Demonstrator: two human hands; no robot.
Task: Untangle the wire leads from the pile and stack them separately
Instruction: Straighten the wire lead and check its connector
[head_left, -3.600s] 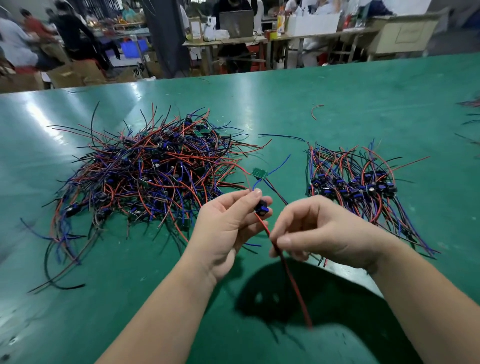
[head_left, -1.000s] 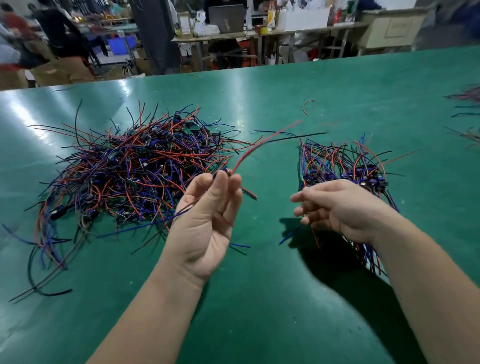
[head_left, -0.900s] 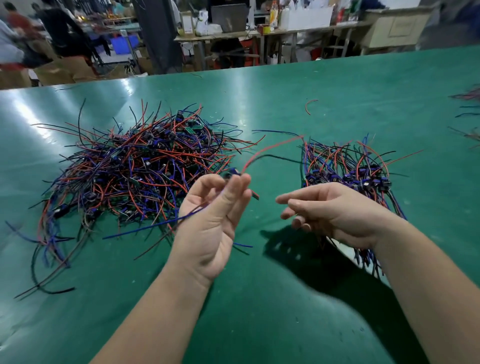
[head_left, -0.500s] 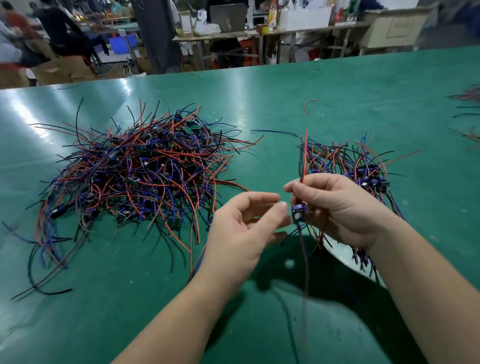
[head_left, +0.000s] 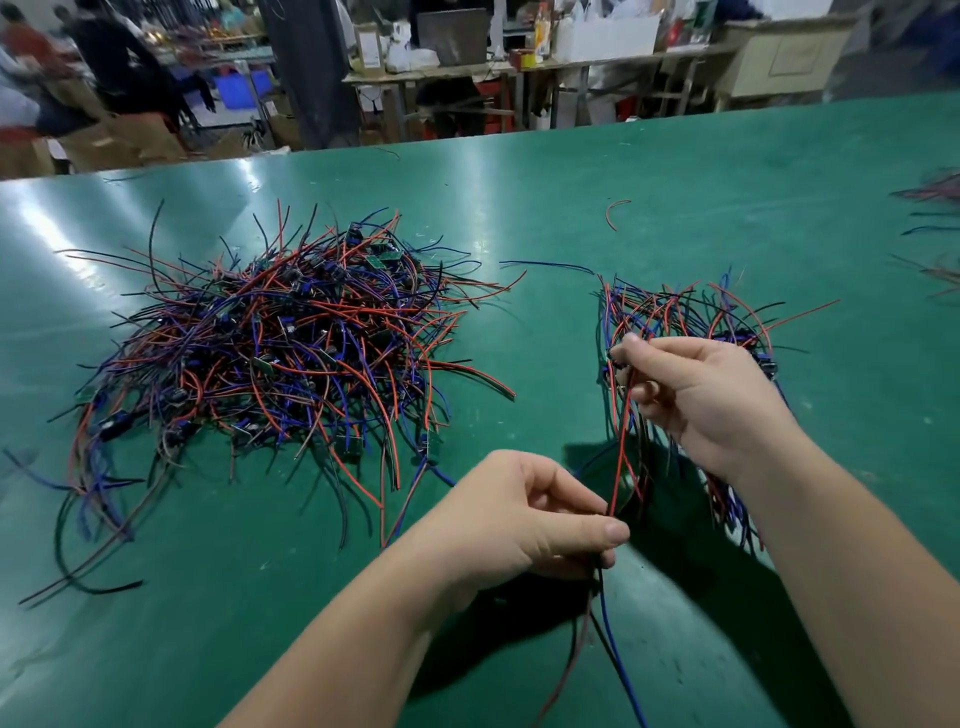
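the left hand (head_left: 519, 519) and the right hand (head_left: 711, 395) hold one wire lead (head_left: 621, 441) stretched between them above the green desk (head_left: 675, 182), close to its near edge. the left grip pinches the lower part of the lead, and the right grip pinches its upper end. the tangled pile (head_left: 291, 353) lies toward the left edge, and the sorted stack (head_left: 685, 312) lies partly under the right hand.

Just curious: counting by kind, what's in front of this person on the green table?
Tangled pile: 1
Sorted stack: 1
Held lead: 1
Hands: 2 (left hand, right hand)
Lone red scrap: 1
Total: 6
Wires cut off at right edge not counted.
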